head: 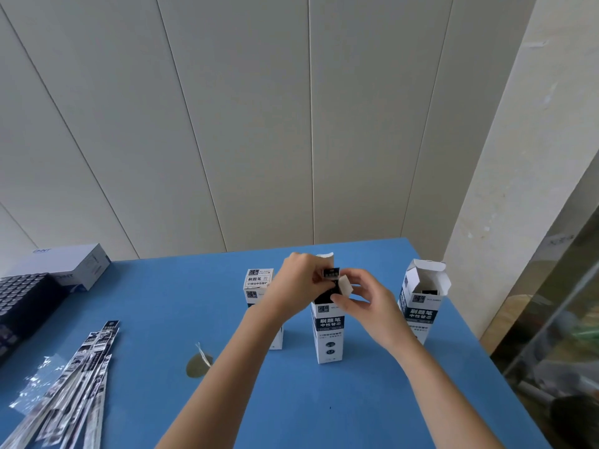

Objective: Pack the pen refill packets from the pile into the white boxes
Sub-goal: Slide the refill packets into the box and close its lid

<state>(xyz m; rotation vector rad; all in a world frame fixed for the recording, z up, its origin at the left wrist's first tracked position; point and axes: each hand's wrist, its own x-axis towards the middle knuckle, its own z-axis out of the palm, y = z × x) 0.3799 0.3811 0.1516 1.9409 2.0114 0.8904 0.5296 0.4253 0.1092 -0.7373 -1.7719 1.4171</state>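
Three tall white boxes stand upright on the blue table [324, 400]. At the top of the middle box [330, 332] my left hand [296, 285] pinches the dark end of a refill packet [330, 273] that sticks out of the opening. My right hand [363, 296] holds the box's white side flap [345, 285]. The left box [257, 281] is closed, partly hidden behind my left forearm. With its flaps up, the right box [421, 296] shows dark packet ends inside. A pile of refill packets [74, 384] lies at the table's near left.
A black tray of dark items [22, 303] and a white-blue carton [79, 265] sit at the far left. Clear wrapper scraps [42, 377] lie by the pile. A grey round patch with a small white scrap [199, 362] marks the table. The table's right edge drops to a cluttered floor.
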